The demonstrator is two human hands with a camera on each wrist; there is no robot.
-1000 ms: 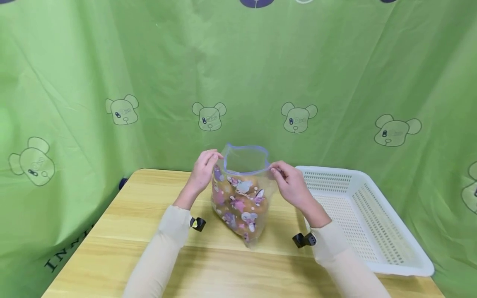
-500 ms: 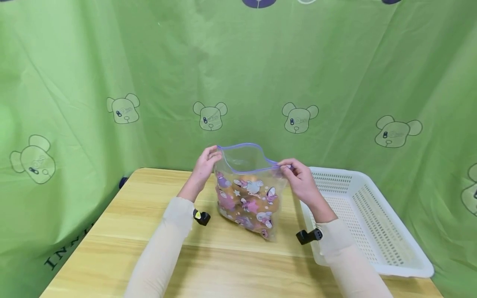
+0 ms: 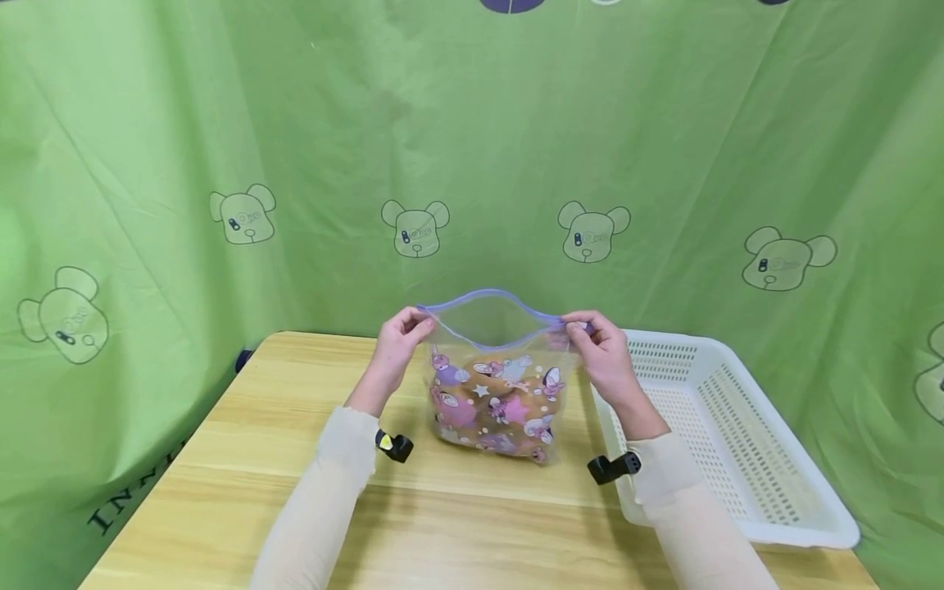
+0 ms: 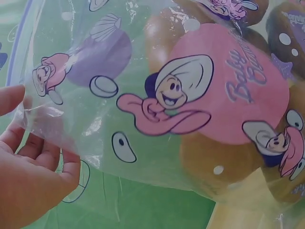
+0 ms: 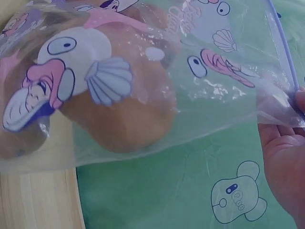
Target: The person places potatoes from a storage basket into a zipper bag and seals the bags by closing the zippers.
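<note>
1. Zip bag (image 3: pixel 496 385), seen from the head camera: a clear plastic pouch printed with pink and purple cartoons, standing on the wooden desk (image 3: pixel 442 524) with brown rounded items inside. The left hand (image 3: pixel 397 340) pinches the left end of the blue zip strip, and the right hand (image 3: pixel 599 348) pinches the right end; the mouth gapes open between them. A white perforated basket (image 3: pixel 737 442) sits on the desk just right of the right hand.

2. Left wrist view: the left hand (image 4: pixel 28 176) has its fingers (image 4: pixel 52 155) curled behind the film at the bag's (image 4: pixel 181 105) upper corner, with the thumb on the near side. The plastic looks thin, soft and crinkly, probably slippery.

3. Right wrist view: the right hand (image 5: pixel 286 157) grips the bag (image 5: pixel 143 86) by the corner under the zip strip. The brown contents bulge low, so the load likely sags; the stiffer zip edge seems the surest place to hold.
</note>
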